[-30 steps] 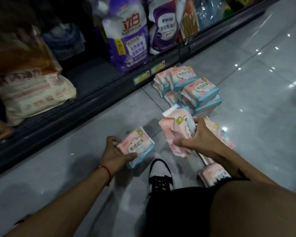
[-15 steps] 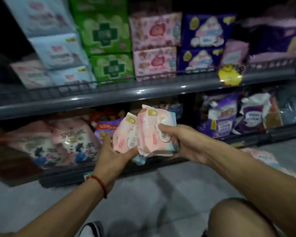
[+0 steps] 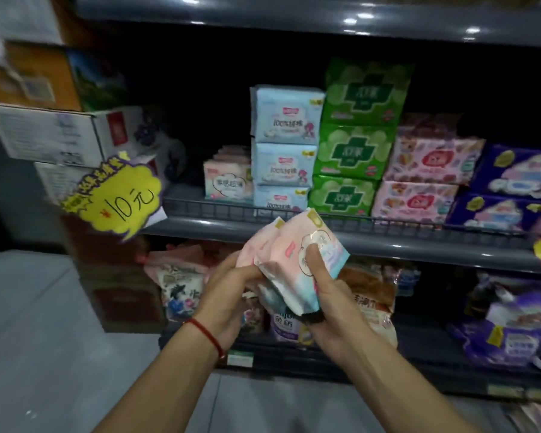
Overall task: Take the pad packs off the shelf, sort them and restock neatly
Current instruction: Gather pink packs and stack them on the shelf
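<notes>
Pink, soft plastic pad packs, two or three pressed together and tilted, held in front of the shelf rail. Right hand grasps the front pack, thumb across its printed face; left hand, red string at the wrist, curls its fingers round the back packs from the left. Grey metal shelf with a low wire fence carries one matching pink pack standing at the left end, then stacks of pale blue packs, green packs, patterned pink packs and purple packs. Yellow starburst price tag hangs at the left. Bagged goods fill the lower shelf; grey glossy tiled floor below.
</notes>
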Motion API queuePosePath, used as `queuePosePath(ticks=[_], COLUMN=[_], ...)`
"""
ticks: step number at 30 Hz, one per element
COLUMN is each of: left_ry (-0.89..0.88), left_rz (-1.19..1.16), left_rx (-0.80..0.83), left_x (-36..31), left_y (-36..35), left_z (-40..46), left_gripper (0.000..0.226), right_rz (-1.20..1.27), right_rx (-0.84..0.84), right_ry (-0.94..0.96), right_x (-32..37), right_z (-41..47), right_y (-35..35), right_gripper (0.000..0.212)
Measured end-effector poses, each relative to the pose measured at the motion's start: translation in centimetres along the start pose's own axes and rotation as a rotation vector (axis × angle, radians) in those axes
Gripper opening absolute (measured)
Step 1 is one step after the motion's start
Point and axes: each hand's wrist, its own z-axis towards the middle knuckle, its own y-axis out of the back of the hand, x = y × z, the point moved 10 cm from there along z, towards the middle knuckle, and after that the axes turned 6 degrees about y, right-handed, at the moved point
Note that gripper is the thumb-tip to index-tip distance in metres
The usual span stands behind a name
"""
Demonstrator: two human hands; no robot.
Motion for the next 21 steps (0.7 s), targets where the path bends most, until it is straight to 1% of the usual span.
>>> queuePosePath(ticks=[2, 4, 5, 7, 8, 9, 10, 12, 14, 16, 18, 19, 21], left_ry=[-0.027, -0.081, -0.121, -0.200, -0.253, -0.309, -0.357, -0.434, -0.466, -0.461, -0.453, -0.466, -0.486], left_rz=[-0.028, -0.095, -0.096, -0.028, 0.021, 0.047, 0.050, 0.030, 0.028, -0.014, -0.047, -0.033, 0.024], left_rx=[-0.004, -0.055, -0.082, -0.113, -0.130, -0.161, -0.201, -0.247, -0.262, -0.240, -0.205, -0.183, -0.121], left_x=[-0.7, -1.1, -1.4, -2.5, -3.4, -4.2, -5.0, -6.6, -7.9, -9.1, -10.5, -11.6, -13.9], left_y=[0.3, 1.2, 1.8, 2.2, 2.4, 2.9, 3.8, 5.9, 7.6, 8.7, 9.4, 9.5, 9.2], left_z=[0.2, 0.4, 0.5, 0.0, -0.3, -0.5, -0.6, -0.7, -0.2, 0.9, 2.4, 3.3, 4.9], left_gripper=[0.049, 0.062, 0.073, 0.100, 0.102, 0.098, 0.093, 0.088, 0.085, 0.081, 0.080, 0.081, 0.081], right_rz=[0.059, 0.088, 0.094, 0.081, 0.076, 0.074, 0.088, 0.158, 0.207, 0.205, 0.129, 0.053, -0.119], right_rx=[-0.029, -0.090, -0.108, -0.098, -0.075, -0.052, -0.019, 0.065, 0.164, 0.228, 0.260, 0.265, 0.235], right_ry=[0.040, 0.068, 0.074, 0.108, 0.125, 0.127, 0.111, 0.049, -0.041, -0.073, -0.031, 0.024, 0.196], right_x=[-0.9, -1.2, -1.3, -1.3, -1.2, -1.4, -1.7, -2.5, -2.8, -2.4, -1.3, -0.6, 1.4], right_z=[0.8, 1.6, 2.0, 2.5, 2.6, 2.7, 2.6, 2.6, 2.7, 3.2, 3.9, 4.3, 5.1], right_y=[-0.9, -2.0, -2.9, -5.1, -6.5, -7.7, -9.0, -11.2, -12.6, -12.8, -12.6, -12.4, -11.6], right_gripper=[0.066, 0.061, 0.061, 0.059, 0.054, 0.050, 0.050, 0.056, 0.063, 0.061, 0.058, 0.062, 0.076])
